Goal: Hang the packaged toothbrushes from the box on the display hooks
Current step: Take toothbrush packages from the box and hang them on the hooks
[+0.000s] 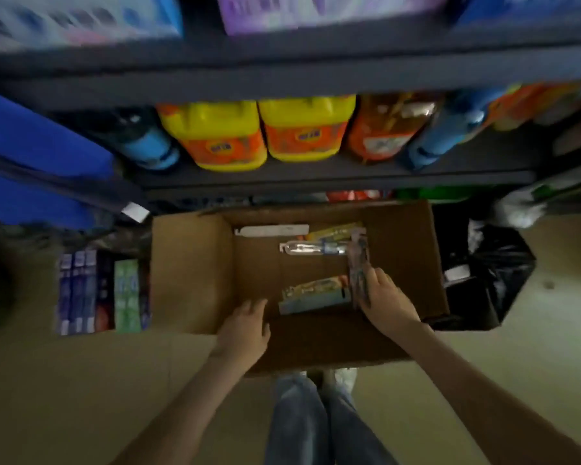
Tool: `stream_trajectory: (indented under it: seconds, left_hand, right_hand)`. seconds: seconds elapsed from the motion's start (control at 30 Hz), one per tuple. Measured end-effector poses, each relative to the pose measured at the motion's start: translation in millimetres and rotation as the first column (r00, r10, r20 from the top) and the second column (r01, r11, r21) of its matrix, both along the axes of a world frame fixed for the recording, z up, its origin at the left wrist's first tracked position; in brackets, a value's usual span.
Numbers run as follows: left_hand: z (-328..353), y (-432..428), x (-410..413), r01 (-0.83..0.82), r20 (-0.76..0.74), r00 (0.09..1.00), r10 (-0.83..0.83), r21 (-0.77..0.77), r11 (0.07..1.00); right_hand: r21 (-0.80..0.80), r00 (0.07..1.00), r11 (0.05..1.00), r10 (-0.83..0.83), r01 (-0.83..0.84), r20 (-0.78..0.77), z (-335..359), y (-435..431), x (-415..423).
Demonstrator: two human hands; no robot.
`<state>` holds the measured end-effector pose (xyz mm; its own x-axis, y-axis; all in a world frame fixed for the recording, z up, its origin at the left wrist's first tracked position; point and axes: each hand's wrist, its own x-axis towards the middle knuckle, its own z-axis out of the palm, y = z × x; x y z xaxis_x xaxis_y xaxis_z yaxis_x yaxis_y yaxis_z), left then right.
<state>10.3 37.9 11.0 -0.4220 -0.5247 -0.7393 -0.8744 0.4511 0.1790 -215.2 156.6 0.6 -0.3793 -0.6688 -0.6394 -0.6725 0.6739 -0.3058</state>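
Your right grip (388, 302) is curled round a dark toothbrush pack (358, 263), holding it by its near end against the right wall of the box (188, 273); the pack stands on its edge and runs toward the far wall. Your left grip (245, 325) holds nothing: its fingers lie loose and nearly straight over the near left corner of the box floor, and whether they touch the cardboard is unclear. The box sits open on the floor (81, 380), just in front of the shelf (316, 177). Inside it, a pale blue pack (312, 293) lies by the near wall, just beside your right grip. A clear pack (311, 248) lies mid-box, with a white pack (270, 230) and a yellow pack (336, 231) along the far wall. Yellow jugs (215, 135) stand on the shelf. Cartons (98, 293) lie left of the box and a black bag (493, 273) right of it.
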Motion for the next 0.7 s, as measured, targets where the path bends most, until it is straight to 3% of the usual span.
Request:
stream_trajectory:
  seconds: [0.23, 0.4, 0.53, 0.63, 0.7]
  left_hand:
    - [-161.4, -16.0, -36.1, 0.148, 0.109, 0.983, -0.150, 0.022, 0.989]
    - [-256.2, -13.3, -52.8, 0.300, 0.091, 0.949, -0.303, 0.048, 0.953]
    - [-295.1, -5.3, -66.0, 0.375, 0.020, 0.927, -0.376, 0.027, 0.927]
    - [-304.6, 0.0, -68.4, 0.395, 0.010, 0.919, -0.395, 0.014, 0.919]
    - [-301.9, 2.0, -69.8, 0.391, 0.019, 0.920, -0.391, 0.016, 0.920]
  right_hand:
    - [0.179, 0.943, 0.926, 0.333, -0.332, 0.028, -200.5, -13.6, -2.5]
    - [0.241, 0.780, 0.766, 0.623, -0.595, -0.055, -301.3, -18.6, 6.4]
    - [0.165, 0.650, 0.690, 0.721, -0.704, -0.243, -343.8, -18.8, 17.1]
    - [0.065, 0.642, 0.678, 0.718, -0.732, -0.268, -341.5, -20.5, 18.0]
    - [0.039, 0.712, 0.728, 0.679, -0.685, -0.179, -328.2, -24.2, 15.9]
